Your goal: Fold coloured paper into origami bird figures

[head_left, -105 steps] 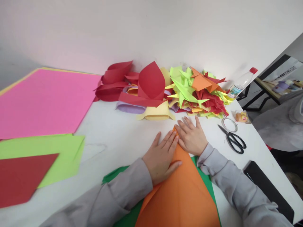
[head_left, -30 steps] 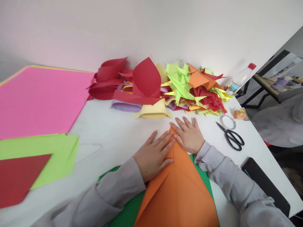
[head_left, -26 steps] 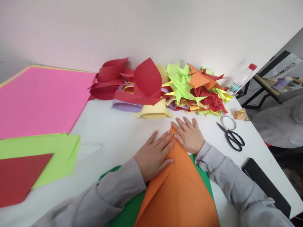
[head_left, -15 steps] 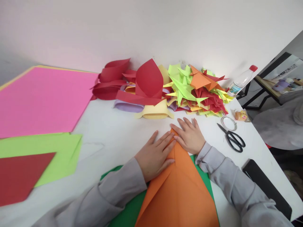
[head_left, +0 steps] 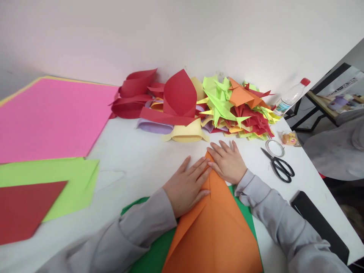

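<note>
A folded orange paper sheet (head_left: 216, 227) lies pointed away from me on a green sheet (head_left: 155, 256) on the white table (head_left: 136, 159). My left hand (head_left: 187, 185) lies flat on the left flap near the tip, fingers stretched out. My right hand (head_left: 227, 163) lies flat on the right side of the tip, fingers spread. Both palms press down on the paper; neither grips it.
A heap of folded paper shapes (head_left: 199, 106) sits against the wall. Large pink (head_left: 51, 113), lime (head_left: 57, 182) and red (head_left: 22, 208) sheets lie at left. Scissors (head_left: 280, 167), a tape ring (head_left: 274, 147), a bottle (head_left: 290, 98) and a black phone (head_left: 321, 227) are at right.
Since the oldest frame a left flap fold shows on the orange sheet and my left hand lies on it. Over the last second only the view has shifted slightly.
</note>
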Motion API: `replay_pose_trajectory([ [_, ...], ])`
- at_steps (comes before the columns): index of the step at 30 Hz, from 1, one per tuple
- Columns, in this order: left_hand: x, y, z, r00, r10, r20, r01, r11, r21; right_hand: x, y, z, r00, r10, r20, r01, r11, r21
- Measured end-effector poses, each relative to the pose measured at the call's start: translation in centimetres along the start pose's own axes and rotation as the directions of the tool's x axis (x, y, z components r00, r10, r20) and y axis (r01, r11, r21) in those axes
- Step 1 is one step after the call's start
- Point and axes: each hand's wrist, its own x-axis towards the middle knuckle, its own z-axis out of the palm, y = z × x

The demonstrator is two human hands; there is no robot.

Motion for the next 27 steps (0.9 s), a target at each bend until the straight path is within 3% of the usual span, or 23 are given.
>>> replay_pose_trajectory([
  [5,0.0,0.1,-0.2,1.0,-0.004,0.019,0.004,1.0,-0.013,0.0,0.1,-0.2,0.999,0.035,-0.005,-0.035,0.999,0.028],
  [10,0.0,0.1,-0.2,1.0,-0.009,0.005,0.009,1.0,-0.011,-0.1,0.2,-0.1,0.995,-0.079,-0.055,0.081,0.996,0.033],
  [17,-0.2,0.4,0.1,0.999,-0.041,-0.022,0.042,0.999,0.019,-0.2,-0.2,0.1,0.993,-0.102,-0.064,0.104,0.994,0.03],
  [27,-0.3,0.4,0.5,0.998,-0.027,-0.049,0.03,0.997,0.075,-0.2,-1.7,0.1,0.999,-0.041,-0.036,0.04,0.999,-0.013],
])
